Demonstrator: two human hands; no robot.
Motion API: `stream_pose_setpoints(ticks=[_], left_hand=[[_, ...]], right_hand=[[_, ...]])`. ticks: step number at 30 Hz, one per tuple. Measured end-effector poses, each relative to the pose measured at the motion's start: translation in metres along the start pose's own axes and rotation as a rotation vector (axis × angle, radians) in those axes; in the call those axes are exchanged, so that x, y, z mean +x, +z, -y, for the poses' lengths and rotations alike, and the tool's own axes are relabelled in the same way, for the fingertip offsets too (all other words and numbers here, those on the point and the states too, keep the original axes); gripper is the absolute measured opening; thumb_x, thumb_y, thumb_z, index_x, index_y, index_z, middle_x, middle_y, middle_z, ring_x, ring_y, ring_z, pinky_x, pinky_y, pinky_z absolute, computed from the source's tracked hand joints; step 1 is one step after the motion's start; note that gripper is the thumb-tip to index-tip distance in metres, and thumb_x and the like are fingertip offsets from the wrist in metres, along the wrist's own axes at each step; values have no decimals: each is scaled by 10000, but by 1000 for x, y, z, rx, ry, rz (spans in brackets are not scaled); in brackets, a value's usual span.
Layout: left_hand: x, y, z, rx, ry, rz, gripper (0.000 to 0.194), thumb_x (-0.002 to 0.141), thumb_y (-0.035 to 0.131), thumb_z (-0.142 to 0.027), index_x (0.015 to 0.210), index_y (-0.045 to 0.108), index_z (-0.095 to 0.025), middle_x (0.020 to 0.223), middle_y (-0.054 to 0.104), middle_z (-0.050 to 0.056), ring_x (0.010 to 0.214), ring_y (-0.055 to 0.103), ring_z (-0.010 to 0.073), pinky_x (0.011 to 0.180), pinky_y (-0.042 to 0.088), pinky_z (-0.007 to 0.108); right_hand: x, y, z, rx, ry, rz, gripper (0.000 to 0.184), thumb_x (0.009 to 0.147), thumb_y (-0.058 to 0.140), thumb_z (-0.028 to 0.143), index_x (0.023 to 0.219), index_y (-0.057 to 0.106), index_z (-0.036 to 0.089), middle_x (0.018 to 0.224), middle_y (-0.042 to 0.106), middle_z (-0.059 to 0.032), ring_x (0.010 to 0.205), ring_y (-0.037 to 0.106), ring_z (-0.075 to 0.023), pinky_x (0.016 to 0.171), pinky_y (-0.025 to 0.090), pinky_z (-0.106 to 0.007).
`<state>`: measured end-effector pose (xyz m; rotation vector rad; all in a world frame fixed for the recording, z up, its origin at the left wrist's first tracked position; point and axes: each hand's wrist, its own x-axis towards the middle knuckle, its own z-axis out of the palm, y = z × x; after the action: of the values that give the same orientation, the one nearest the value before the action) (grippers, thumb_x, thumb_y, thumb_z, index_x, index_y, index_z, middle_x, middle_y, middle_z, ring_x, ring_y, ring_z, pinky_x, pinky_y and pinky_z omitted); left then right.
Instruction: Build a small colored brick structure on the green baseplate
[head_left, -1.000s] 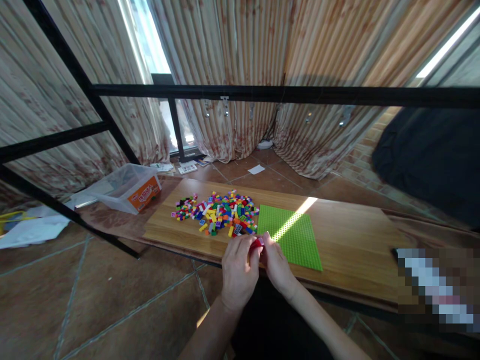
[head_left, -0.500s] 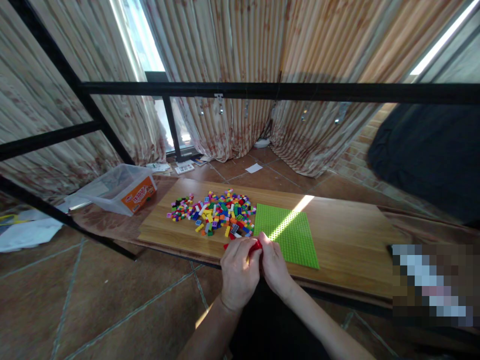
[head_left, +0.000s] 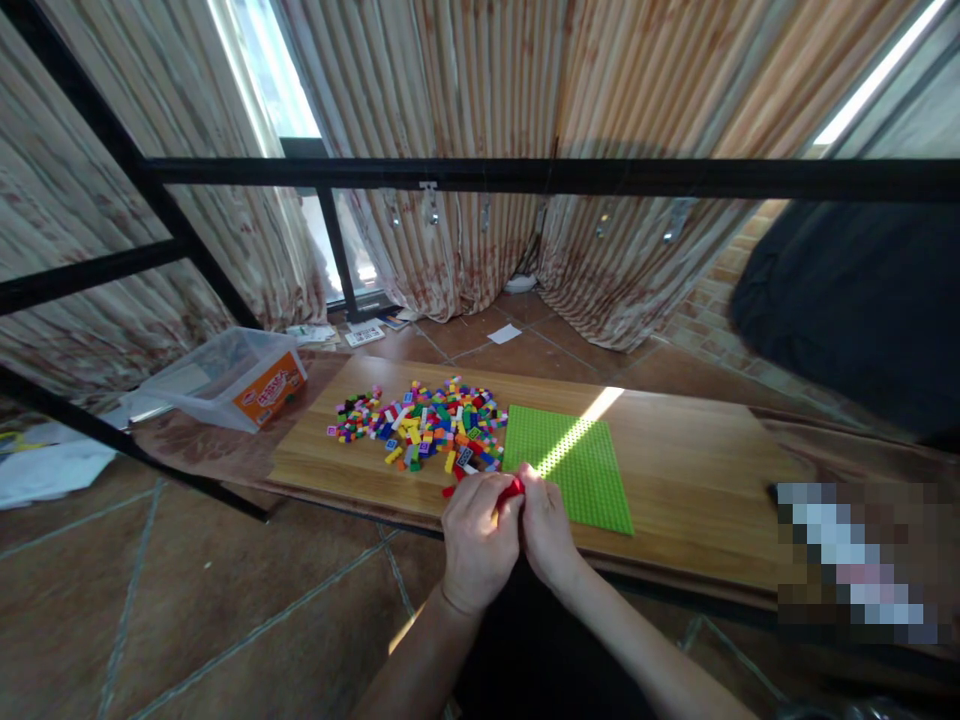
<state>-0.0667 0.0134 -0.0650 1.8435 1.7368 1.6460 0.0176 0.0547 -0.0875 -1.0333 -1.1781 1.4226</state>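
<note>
My left hand [head_left: 477, 538] and my right hand [head_left: 547, 528] are pressed together at the near edge of the wooden board [head_left: 697, 480]. Both are closed around a small red brick piece [head_left: 511, 491] that shows between the fingers. Just beyond them lies a green studded baseplate [head_left: 570, 460]. A pile of small coloured bricks [head_left: 420, 422] is spread on the board to the left of the baseplate. A loose red brick [head_left: 448, 491] lies by my left hand's knuckles.
A clear plastic box with an orange label [head_left: 236, 378] sits on the floor left of the board. A black metal frame [head_left: 525, 176] crosses above. Curtains hang behind. A dark cushion-like shape [head_left: 855, 300] fills the right. Papers lie on the tiled floor.
The view has drifted slightly, so the board and bricks sit a little further left. My hands stay together on the red piece, with only slight finger movement.
</note>
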Motion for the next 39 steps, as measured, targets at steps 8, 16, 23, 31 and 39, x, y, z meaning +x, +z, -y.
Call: stream_pose_setpoints(ticks=[8,16,23,31,39], left_hand=[[1,3,0,-25,-4,10,151,831,550,-108,892,660,-192,890,686,46,881,631,168,848,513,315],[-5,4,14,-471,-502,4,151,804,648,-269,915,671,-169,895,692,52,851,647,158,807,516,290],[5,-12,14,-1096,-1092,-122,299,636,808,-334,785,654,-125,742,679,22,666,629,104,654,522,221],[9,-30,13,-1185,-1158,65,306,695,769,-354,860,676,-114,719,673,35,602,612,95,554,495,188],[9,-37,4,-1195,-1169,157,377,684,747,-470,787,637,-125,545,524,-43,426,436,39,403,336,152]], right_hand=[[-1,2,5,-20,6,-72,435,865,461,474,526,437,203,498,408,40,488,347,-104,477,310,-249],[1,-2,2,-45,152,49,584,882,324,636,551,520,197,412,358,41,381,291,-100,380,194,-244],[-1,-5,14,-269,-102,156,407,886,481,488,1066,675,178,860,663,-54,718,588,-167,619,467,-273],[-10,-3,27,-385,-261,372,489,786,652,265,1268,570,253,1126,620,-59,956,582,-205,864,469,-360],[-11,-5,25,-357,-278,336,478,768,696,295,1235,598,270,1044,634,-43,888,589,-191,827,478,-346]])
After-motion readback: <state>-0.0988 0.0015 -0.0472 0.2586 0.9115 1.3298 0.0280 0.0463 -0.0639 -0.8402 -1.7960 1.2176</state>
